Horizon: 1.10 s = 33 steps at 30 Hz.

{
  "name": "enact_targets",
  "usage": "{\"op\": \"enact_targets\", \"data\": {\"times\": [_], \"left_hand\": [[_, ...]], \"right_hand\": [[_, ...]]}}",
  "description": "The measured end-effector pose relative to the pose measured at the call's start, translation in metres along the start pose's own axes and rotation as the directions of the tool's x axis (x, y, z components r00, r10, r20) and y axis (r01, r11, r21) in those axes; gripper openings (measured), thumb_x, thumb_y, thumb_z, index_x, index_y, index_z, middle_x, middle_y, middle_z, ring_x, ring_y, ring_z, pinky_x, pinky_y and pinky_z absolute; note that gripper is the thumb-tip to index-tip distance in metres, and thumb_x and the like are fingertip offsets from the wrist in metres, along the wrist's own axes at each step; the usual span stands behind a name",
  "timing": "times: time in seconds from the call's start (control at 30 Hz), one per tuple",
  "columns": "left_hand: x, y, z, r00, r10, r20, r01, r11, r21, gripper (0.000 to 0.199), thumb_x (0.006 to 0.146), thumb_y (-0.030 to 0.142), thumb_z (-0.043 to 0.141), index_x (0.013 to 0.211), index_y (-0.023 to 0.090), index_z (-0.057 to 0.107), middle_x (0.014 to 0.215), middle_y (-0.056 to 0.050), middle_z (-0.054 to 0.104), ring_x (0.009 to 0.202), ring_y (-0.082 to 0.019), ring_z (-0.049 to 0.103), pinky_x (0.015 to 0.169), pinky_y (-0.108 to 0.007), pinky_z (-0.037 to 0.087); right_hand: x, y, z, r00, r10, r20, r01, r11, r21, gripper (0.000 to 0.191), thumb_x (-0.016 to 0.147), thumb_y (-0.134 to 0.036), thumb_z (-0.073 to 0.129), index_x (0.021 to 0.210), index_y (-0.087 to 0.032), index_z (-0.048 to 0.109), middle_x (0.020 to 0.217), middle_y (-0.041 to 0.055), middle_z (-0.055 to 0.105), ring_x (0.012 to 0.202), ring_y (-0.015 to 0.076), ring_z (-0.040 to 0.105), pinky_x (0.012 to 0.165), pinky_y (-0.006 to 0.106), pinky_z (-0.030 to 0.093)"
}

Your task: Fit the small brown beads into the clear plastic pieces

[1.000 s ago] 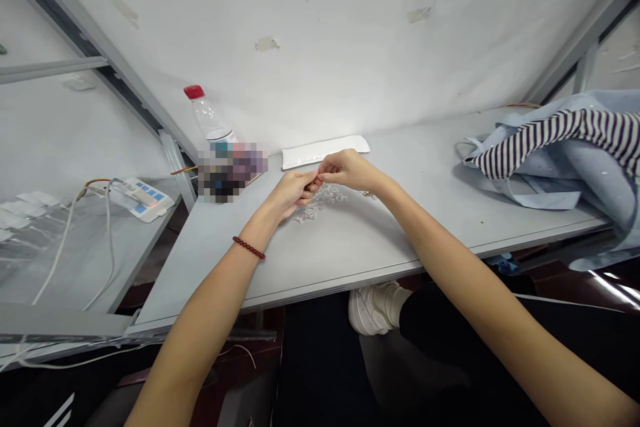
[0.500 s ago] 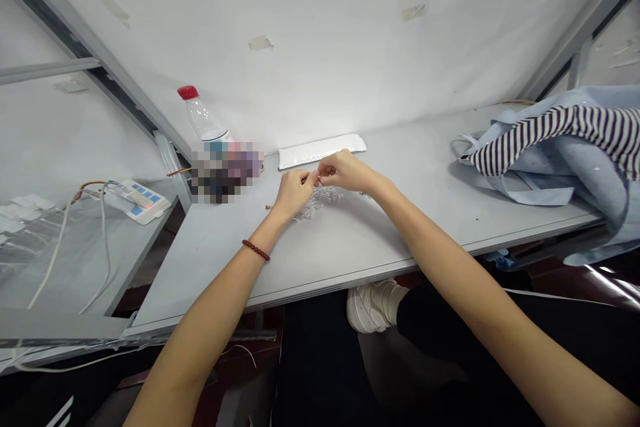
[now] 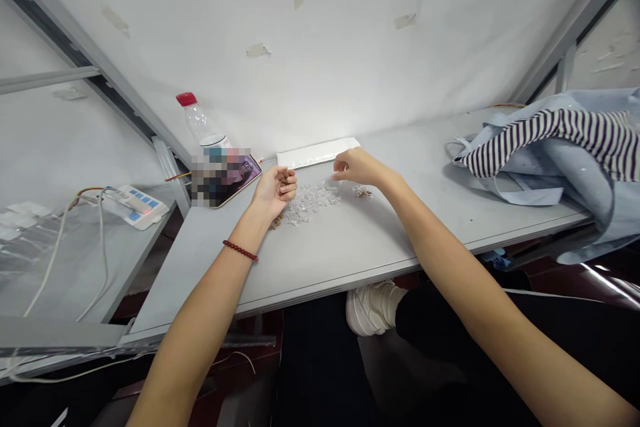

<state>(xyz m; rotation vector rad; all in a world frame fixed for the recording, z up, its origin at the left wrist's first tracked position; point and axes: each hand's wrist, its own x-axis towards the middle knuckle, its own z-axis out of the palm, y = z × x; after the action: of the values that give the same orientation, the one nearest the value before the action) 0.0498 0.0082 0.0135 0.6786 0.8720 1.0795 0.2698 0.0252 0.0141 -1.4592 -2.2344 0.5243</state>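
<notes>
Red-capped plastic bottle (image 3: pixel 201 125), upturned left hand (image 3: pixel 274 192), brown bits (image 3: pixel 285 178) in palm

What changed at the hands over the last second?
The two bare hands have come apart. The left hand moved left and turned palm up, with small brown bits on its fingers. The right hand moved right and let go, open, its fingers pointing toward the heap of clear plastic pieces. The heap, the flat white paper packet and the clear plastic bottle with a red cap stayed put.
</notes>
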Motion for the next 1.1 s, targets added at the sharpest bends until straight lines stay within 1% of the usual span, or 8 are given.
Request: {"op": "enact_targets", "data": {"times": [0.23, 0.37, 0.47, 0.63, 0.8, 0.9, 1.0, 1.1], "left_hand": [[-0.006, 0.000, 0.004, 1.000, -0.022, -0.007, 0.022, 0.995, 0.098, 0.017, 0.086, 0.007, 0.045, 0.071, 0.010, 0.054, 0.055, 0.004, 0.041, 0.034, 0.000, 0.027, 0.030, -0.012, 0.018], [-0.005, -0.001, 0.004, 0.999, -0.047, 0.001, 0.046, 0.992, 0.120, 0.016, 0.085, 0.007, 0.048, 0.071, 0.009, 0.055, 0.054, 0.004, 0.042, 0.034, 0.000, 0.028, 0.030, -0.012, 0.018], [-0.003, -0.003, 0.002, 0.997, -0.082, 0.015, 0.079, 0.986, 0.147, 0.015, 0.085, 0.008, 0.049, 0.072, 0.009, 0.056, 0.055, 0.004, 0.042, 0.034, 0.000, 0.028, 0.029, -0.012, 0.018], [0.000, -0.006, -0.001, 0.993, -0.103, 0.050, 0.090, 0.974, 0.206, 0.016, 0.086, 0.011, 0.050, 0.072, 0.007, 0.058, 0.057, 0.003, 0.042, 0.035, 0.001, 0.029, 0.030, -0.012, 0.019], [0.001, -0.009, 0.000, 0.993, -0.106, 0.048, 0.091, 0.965, 0.246, 0.015, 0.085, 0.011, 0.052, 0.071, 0.008, 0.058, 0.057, 0.003, 0.042, 0.035, 0.001, 0.028, 0.029, -0.012, 0.018], [0.000, -0.011, 0.003, 0.991, -0.121, 0.057, 0.102, 0.958, 0.268, 0.015, 0.084, 0.010, 0.054, 0.071, 0.008, 0.059, 0.056, 0.003, 0.041, 0.035, 0.000, 0.028, 0.029, -0.012, 0.018], [-0.002, -0.013, 0.008, 0.989, -0.133, 0.058, 0.110, 0.948, 0.299, 0.015, 0.084, 0.011, 0.055, 0.071, 0.007, 0.060, 0.055, 0.003, 0.041, 0.034, 0.000, 0.028, 0.029, -0.012, 0.018], [-0.004, -0.013, 0.011, 0.988, -0.142, 0.057, 0.119, 0.947, 0.299, 0.023, 0.090, 0.020, 0.053, 0.073, 0.007, 0.062, 0.056, 0.002, 0.042, 0.034, 0.000, 0.028, 0.029, -0.012, 0.018]], "right_hand": [[-0.012, 0.027, -0.038, 0.927, 0.353, 0.131, -0.324, 0.925, -0.198, 0.031, 0.064, -0.043, 0.081, 0.074, -0.017, 0.067, 0.072, 0.0072, 0.064, 0.068, 0.0204, 0.059, 0.057, 0.031, 0.039], [-0.017, 0.030, -0.047, 0.867, 0.373, 0.331, -0.333, 0.927, -0.171, 0.033, 0.056, -0.044, 0.086, 0.070, -0.019, 0.069, 0.060, 0.0054, 0.063, 0.056, 0.0194, 0.058, 0.056, 0.033, 0.042], [-0.016, 0.023, -0.040, 0.858, 0.338, 0.387, -0.328, 0.940, -0.094, 0.024, 0.056, -0.035, 0.086, 0.066, -0.020, 0.069, 0.060, 0.0041, 0.064, 0.055, 0.0184, 0.059, 0.057, 0.033, 0.043], [-0.010, 0.013, -0.023, 0.887, 0.317, 0.337, -0.319, 0.946, -0.051, 0.012, 0.062, -0.018, 0.077, 0.064, -0.020, 0.065, 0.062, 0.0032, 0.066, 0.058, 0.0173, 0.060, 0.056, 0.030, 0.044], [-0.010, 0.010, -0.020, 0.939, 0.259, 0.225, -0.270, 0.963, 0.022, 0.012, 0.065, -0.014, 0.071, 0.063, -0.018, 0.060, 0.061, 0.0035, 0.065, 0.054, 0.0151, 0.057, 0.053, 0.029, 0.042], [-0.012, 0.002, -0.019, 0.979, 0.174, 0.105, -0.196, 0.946, 0.258, 0.013, 0.068, -0.013, 0.070, 0.065, -0.016, 0.058, 0.064, 0.0034, 0.066, 0.057, 0.0138, 0.060, 0.055, 0.027, 0.046], [-0.012, -0.010, -0.013, 0.997, 0.070, 0.021, -0.069, 0.825, 0.561, 0.013, 0.070, -0.013, 0.072, 0.073, -0.015, 0.059, 0.070, 0.0052, 0.068, 0.066, 0.0153, 0.066, 0.064, 0.027, 0.052], [-0.010, -0.020, -0.005, 0.999, -0.041, 0.014, 0.021, 0.731, 0.682, 0.011, 0.074, -0.018, 0.072, 0.079, -0.013, 0.063, 0.075, 0.0064, 0.069, 0.070, 0.0151, 0.067, 0.070, 0.029, 0.055]]}}
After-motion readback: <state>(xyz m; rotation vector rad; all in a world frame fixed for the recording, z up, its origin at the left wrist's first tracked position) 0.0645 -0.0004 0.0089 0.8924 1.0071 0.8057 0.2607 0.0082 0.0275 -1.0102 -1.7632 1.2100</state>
